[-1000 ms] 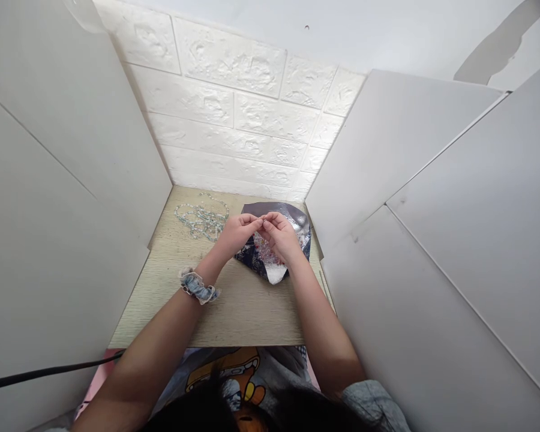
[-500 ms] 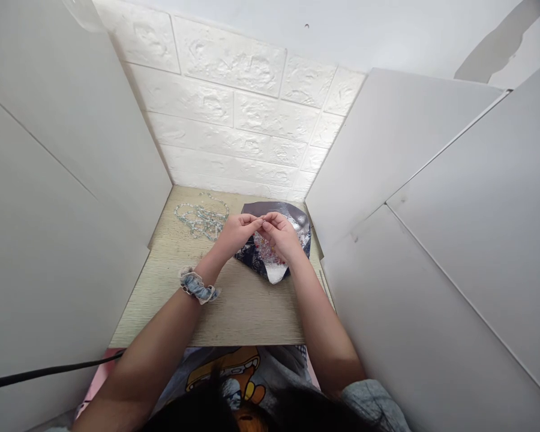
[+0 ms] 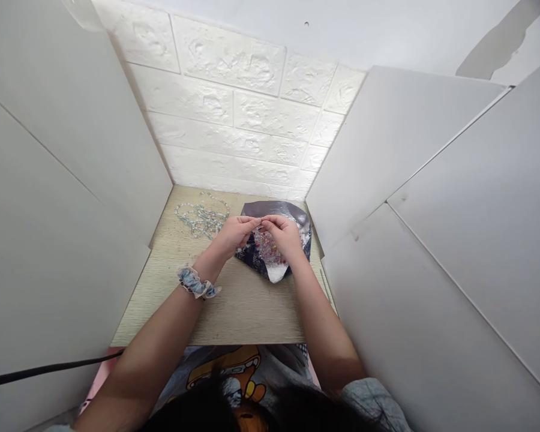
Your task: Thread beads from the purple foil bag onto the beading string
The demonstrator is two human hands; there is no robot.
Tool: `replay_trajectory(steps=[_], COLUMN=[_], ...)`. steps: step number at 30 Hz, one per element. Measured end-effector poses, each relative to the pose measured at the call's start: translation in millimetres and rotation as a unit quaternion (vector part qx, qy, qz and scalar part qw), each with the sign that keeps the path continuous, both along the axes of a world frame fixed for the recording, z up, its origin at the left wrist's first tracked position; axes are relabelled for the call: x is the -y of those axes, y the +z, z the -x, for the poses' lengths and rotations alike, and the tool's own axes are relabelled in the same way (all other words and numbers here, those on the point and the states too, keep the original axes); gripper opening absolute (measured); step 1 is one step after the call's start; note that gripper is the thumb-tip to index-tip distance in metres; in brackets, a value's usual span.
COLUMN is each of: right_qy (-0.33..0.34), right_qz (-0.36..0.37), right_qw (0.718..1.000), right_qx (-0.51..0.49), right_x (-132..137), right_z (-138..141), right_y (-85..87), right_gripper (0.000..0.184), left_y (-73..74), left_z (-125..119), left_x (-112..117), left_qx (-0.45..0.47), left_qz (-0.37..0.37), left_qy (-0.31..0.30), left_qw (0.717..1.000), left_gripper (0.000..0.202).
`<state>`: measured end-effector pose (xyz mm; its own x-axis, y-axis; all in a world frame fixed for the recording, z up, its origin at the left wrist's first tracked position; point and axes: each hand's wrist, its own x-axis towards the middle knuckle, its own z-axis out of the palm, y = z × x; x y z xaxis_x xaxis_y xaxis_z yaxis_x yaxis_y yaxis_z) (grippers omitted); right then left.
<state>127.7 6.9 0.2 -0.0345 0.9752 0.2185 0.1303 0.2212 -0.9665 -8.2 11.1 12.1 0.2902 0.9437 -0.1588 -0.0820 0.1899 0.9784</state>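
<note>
Both hands meet fingertip to fingertip above an opened dark bag (image 3: 299,211) with a shiny silver lining. My left hand (image 3: 234,235) is closed in a pinch, and what sits in it is too small to name. Opposite it, my right hand (image 3: 282,235) pinches thumb against forefinger, its contents also too fine to make out. Many small pink and reddish beads (image 3: 270,247) lie on the silver lining just below the fingers. To the left on the table rests a loose tangle of strung pale green and white beads (image 3: 201,221).
The pale wooden table (image 3: 252,312) ends at a white brick-patterned wall (image 3: 234,114). White panels close in the left side (image 3: 72,150) and the right side (image 3: 414,252). A black cable (image 3: 49,371) runs in at lower left. A scrunchie (image 3: 198,283) circles my left wrist.
The fingertips have shifted slightly, with the right fingers bent a little more and more of the beads showing beneath. The bag and the bead strings stay in place.
</note>
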Motion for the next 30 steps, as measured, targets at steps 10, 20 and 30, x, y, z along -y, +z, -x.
replay_trajectory(steps=[10, 20, 30], right_qy=[-0.016, -0.054, -0.038], right_qz=[-0.054, -0.144, -0.197], right_qw=[0.998, 0.978, 0.973], right_qx=[0.025, 0.143, 0.110], right_x=[2.0, 6.6, 10.5], right_z=[-1.6, 1.6, 9.5], right_y=[0.1, 2.9, 11.4], right_gripper=[0.009, 0.011, 0.011], left_y=[2.9, -0.7, 2.7], left_z=[4.3, -3.2, 2.9], left_x=[1.0, 1.8, -2.9], left_qx=[0.033, 0.018, -0.069], left_qz=[0.022, -0.014, -0.176], left_qy=[-0.051, -0.042, -0.058], left_qw=[0.998, 0.999, 0.980], left_gripper=[0.038, 0.032, 0.027])
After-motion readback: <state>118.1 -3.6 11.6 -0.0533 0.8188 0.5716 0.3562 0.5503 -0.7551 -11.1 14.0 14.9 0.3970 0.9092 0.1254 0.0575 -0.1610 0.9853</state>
